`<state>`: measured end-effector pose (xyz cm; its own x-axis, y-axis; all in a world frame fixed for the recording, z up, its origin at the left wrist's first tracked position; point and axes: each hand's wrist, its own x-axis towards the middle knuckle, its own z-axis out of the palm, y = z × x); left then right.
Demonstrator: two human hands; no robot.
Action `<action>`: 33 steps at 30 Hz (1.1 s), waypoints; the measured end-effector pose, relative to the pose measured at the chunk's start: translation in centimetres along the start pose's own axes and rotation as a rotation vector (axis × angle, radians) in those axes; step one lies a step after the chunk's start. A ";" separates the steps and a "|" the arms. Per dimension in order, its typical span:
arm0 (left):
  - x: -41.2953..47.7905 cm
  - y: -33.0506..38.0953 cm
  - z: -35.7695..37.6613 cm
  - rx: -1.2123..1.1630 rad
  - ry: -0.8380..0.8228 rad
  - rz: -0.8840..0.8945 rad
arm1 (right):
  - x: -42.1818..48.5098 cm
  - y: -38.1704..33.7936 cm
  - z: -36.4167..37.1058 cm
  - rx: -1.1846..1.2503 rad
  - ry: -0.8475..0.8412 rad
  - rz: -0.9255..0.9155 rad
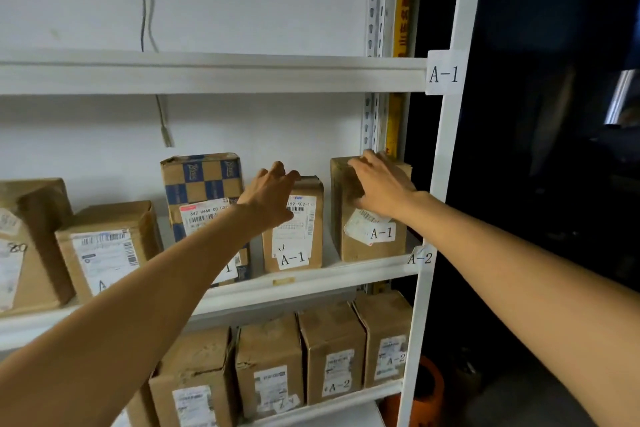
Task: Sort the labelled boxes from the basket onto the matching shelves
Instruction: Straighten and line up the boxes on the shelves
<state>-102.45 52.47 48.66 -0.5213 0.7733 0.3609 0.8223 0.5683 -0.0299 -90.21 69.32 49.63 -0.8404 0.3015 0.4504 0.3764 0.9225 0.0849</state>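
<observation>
1. Both my hands are up at the shelf, apart. My right hand curls its fingers over the top front edge of a tall brown cardboard box marked A-1, thumb on its face.
2. My left hand lies with spread fingers against the top left corner of a shorter brown cardboard box, also marked A-1, just beside the tall one.
3. Both boxes stand upright at the right end of a white metal shelf, below a paper tag reading A-1.
4. To their left stands a blue-and-brown checked carton.

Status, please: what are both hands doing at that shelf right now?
Left hand resting on middle A-1 box. Right hand gripping end A-1 box by its top. Both boxes standing on shelf, nothing blocking.
</observation>
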 end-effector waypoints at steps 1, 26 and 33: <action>0.2 0.0 0.4 0.001 -0.011 -0.010 | 0.8 0.0 0.1 0.008 0.018 -0.005; 2.2 4.8 3.7 0.011 0.215 -0.147 | 2.3 2.2 1.7 0.216 0.078 -0.071; 3.3 6.6 4.1 0.001 0.229 -0.137 | 2.3 4.2 1.7 0.197 0.047 -0.027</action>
<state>-99.73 59.93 45.82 -0.5626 0.6055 0.5628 0.7471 0.6639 0.0325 -91.21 74.28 49.50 -0.8285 0.2686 0.4914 0.2667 0.9608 -0.0756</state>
